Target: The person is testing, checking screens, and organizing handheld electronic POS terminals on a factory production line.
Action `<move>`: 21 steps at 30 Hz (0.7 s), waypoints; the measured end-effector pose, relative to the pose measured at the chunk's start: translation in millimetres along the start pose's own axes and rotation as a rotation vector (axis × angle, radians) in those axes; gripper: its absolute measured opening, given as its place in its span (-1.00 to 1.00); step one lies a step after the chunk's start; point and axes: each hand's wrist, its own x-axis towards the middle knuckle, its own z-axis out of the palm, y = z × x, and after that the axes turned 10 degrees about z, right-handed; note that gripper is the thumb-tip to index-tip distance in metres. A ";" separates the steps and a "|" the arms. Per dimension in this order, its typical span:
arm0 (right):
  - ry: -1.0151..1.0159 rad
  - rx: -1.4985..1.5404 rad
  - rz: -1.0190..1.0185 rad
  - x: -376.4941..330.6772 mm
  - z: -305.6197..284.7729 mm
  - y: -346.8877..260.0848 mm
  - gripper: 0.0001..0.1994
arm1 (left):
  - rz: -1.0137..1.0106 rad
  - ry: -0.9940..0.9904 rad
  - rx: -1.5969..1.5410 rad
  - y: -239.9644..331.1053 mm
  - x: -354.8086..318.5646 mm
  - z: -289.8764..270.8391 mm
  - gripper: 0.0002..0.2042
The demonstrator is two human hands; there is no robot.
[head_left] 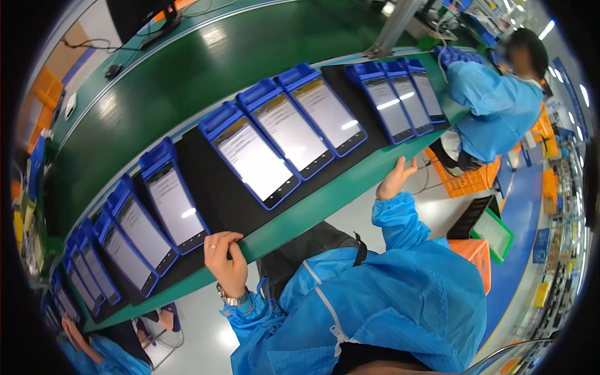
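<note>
Left hand [226, 262] just below blue-cased terminal [173, 195] on belt edge [300, 220]

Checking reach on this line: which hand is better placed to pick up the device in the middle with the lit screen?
Probably the left hand: it rests on the table edge nearer the middle device. The right hand sits further along.

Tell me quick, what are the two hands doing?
Left hand: holds nothing, fingers curled over the green table edge.
Right hand: open, empty, fingers spread at the same edge.
</note>
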 end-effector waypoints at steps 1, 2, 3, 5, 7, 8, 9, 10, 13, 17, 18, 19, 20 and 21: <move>-0.006 -0.032 -0.009 -1.2 -0.6 0.2 -0.52 | -0.006 -0.011 0.009 -0.5 -2.0 0.2 -0.87; -0.006 -0.045 0.014 -1.5 -2.6 -1.7 -0.51 | 0.023 -0.044 0.031 3.4 0.7 1.2 -0.88; -0.005 -0.046 0.006 -2.4 -3.8 -1.4 -0.51 | 0.047 -0.072 0.068 5.6 1.6 -1.1 -0.89; -0.005 -0.084 0.011 -2.0 -5.4 0.8 -0.51 | 0.064 -0.111 0.085 5.0 0.0 0.3 -0.86; -0.007 -0.029 0.003 -4.2 -2.3 -1.4 -0.51 | 0.092 -0.141 0.174 9.4 3.0 1.4 -0.79; -0.005 0.028 -0.004 -5.4 -0.6 -1.6 -0.52 | 0.081 -0.145 0.180 7.2 1.6 2.5 -0.76; -0.016 0.027 0.001 -5.7 0.7 -0.4 -0.52 | 0.073 -0.141 0.187 6.0 0.5 3.2 -0.76; 0.003 0.051 -0.003 -5.3 1.0 0.6 -0.52 | 0.070 -0.127 0.188 5.0 -0.5 3.7 -0.77; 0.019 0.061 -0.018 -3.1 -0.1 3.4 -0.52 | 0.063 -0.114 0.182 3.5 -1.6 4.4 -0.78; -0.003 0.045 -0.015 0.5 -4.2 9.5 -0.53 | 0.047 -0.113 0.184 4.1 -2.4 3.6 -0.78; -0.002 0.045 -0.013 1.6 -4.8 10.9 -0.53 | 0.047 -0.115 0.185 3.7 -2.1 3.9 -0.78; 0.001 0.046 -0.028 2.7 -5.3 12.2 -0.53 | 0.049 -0.110 0.181 3.2 -2.3 4.5 -0.78; 0.003 0.046 -0.042 3.6 -6.0 13.0 -0.53 | 0.049 -0.106 0.176 2.8 -2.4 5.2 -0.78; 0.004 0.046 -0.038 3.6 -6.1 12.9 -0.53 | 0.049 -0.108 0.180 2.7 -2.2 5.0 -0.78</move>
